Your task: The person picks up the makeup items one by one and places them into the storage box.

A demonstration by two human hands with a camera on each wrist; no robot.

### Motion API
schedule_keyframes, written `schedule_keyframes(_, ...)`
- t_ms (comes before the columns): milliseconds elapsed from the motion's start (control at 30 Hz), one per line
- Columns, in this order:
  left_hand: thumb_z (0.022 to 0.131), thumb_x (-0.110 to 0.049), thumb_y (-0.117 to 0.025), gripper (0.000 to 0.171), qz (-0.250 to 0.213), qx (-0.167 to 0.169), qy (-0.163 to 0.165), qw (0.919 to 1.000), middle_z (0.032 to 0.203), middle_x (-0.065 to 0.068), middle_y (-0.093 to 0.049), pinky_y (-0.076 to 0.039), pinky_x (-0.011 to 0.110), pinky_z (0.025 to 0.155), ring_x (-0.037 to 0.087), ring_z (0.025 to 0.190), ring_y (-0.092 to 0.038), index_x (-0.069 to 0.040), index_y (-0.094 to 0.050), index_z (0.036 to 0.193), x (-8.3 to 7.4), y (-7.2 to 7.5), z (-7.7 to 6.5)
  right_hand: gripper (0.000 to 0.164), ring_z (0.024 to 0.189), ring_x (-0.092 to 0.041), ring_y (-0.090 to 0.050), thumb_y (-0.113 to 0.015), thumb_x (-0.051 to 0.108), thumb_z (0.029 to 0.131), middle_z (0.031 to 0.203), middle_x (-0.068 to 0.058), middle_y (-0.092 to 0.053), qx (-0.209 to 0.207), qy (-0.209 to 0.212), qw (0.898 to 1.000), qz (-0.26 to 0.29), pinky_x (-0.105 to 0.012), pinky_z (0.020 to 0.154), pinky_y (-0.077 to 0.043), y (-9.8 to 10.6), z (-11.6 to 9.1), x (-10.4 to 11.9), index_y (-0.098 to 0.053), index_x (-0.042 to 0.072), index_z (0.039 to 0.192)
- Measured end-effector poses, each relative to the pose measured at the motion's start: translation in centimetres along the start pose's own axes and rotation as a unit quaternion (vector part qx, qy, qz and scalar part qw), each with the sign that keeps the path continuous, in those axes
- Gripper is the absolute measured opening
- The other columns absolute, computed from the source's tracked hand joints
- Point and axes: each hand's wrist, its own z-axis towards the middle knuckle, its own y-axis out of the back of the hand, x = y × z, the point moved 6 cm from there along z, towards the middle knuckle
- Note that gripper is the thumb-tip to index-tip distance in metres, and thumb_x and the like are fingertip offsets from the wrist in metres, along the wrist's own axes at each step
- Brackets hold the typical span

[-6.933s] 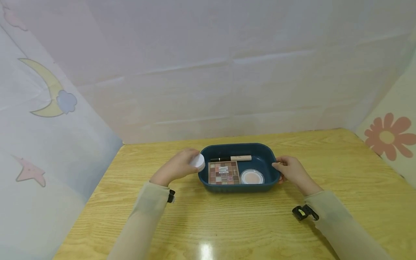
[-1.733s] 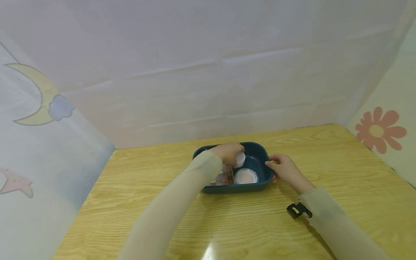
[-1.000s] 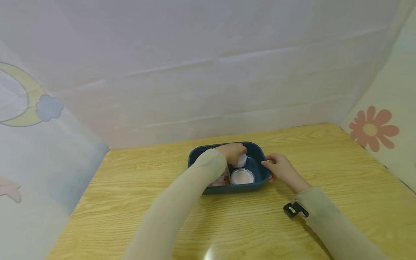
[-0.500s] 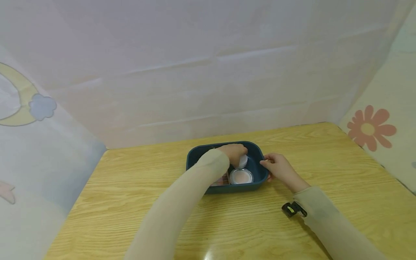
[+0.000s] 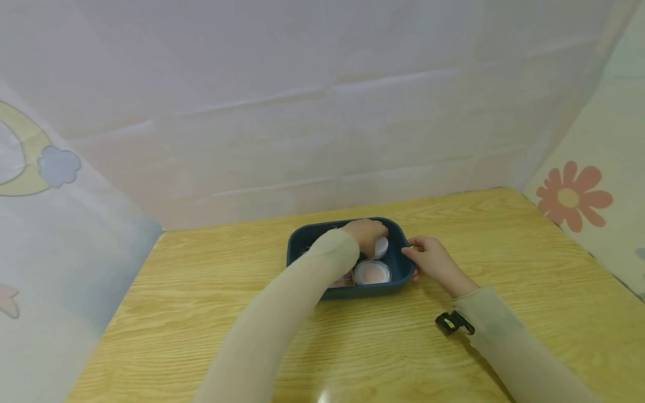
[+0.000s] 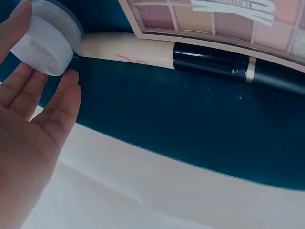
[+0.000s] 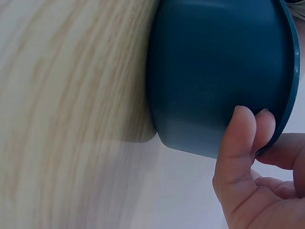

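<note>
My left hand point(image 5: 370, 232) reaches into the dark blue bin point(image 5: 363, 292) and holds a small round white cosmetic jar point(image 5: 382, 247) by its side. In the left wrist view the white jar point(image 6: 45, 47) is tilted between thumb and fingers, by the end of a beige makeup tube point(image 6: 128, 50) with a black, gold-banded section. Beside the tube lies an eyeshadow palette point(image 6: 228, 24), mostly covered by my left sleeve in the head view. A round clear-rimmed compact point(image 5: 373, 272) sits in front of the jar. My right hand point(image 5: 435, 263) pinches the bin's right rim point(image 7: 296, 62).
The bin stands on a wood-grain table point(image 5: 383, 352), near its back edge. A pale hanging sheet point(image 5: 302, 140) rises behind, with printed side panels left and right. A black wrist camera point(image 5: 453, 323) is strapped to my right sleeve.
My left hand has carried the jar from outside the bin's left rim to the inside, towards the right, nudging slightly right lately. My right hand keeps its hold on the rim.
</note>
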Motion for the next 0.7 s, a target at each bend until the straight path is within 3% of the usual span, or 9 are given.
schedule_keyframes(133,0.087,-0.022,-0.075,0.054,-0.001,0.001,0.005,1.0000,0.137,-0.002,-0.052,-0.042,0.030,0.098,0.015,0.119,-0.052,-0.020,-0.055,0.137,-0.4,0.3,-0.1,0.038,0.051,-0.012,-0.055,-0.049,0.007,0.101,0.077,-0.015,-0.061,0.004,-0.003,1.000,0.001,-0.030,0.051,-0.054,0.1,0.0,0.0,-0.044,-0.021,0.127)
schedule_keyframes(367,0.086,-0.033,-0.076,0.059,-0.008,0.001,0.033,0.9994,0.133,0.000,-0.052,-0.046,0.029,0.091,0.014,0.111,-0.054,-0.018,-0.053,0.138,0.0,-0.4,0.9,0.037,0.051,-0.012,-0.055,-0.049,0.006,0.101,0.077,-0.016,-0.061,0.005,-0.005,1.000,0.001,-0.031,0.051,-0.054,0.0,0.0,0.1,-0.045,-0.020,0.126)
schedule_keyframes(700,0.085,-0.039,-0.075,0.055,0.043,0.009,0.035,0.9984,0.129,0.000,-0.057,-0.047,0.030,0.091,0.015,0.111,-0.055,-0.018,-0.058,0.133,0.0,-1.5,2.2,0.037,0.051,-0.012,-0.055,-0.049,0.006,0.101,0.082,-0.019,-0.061,0.010,-0.009,1.000,-0.006,-0.032,0.052,-0.055,-0.4,0.0,0.3,-0.044,-0.020,0.127)
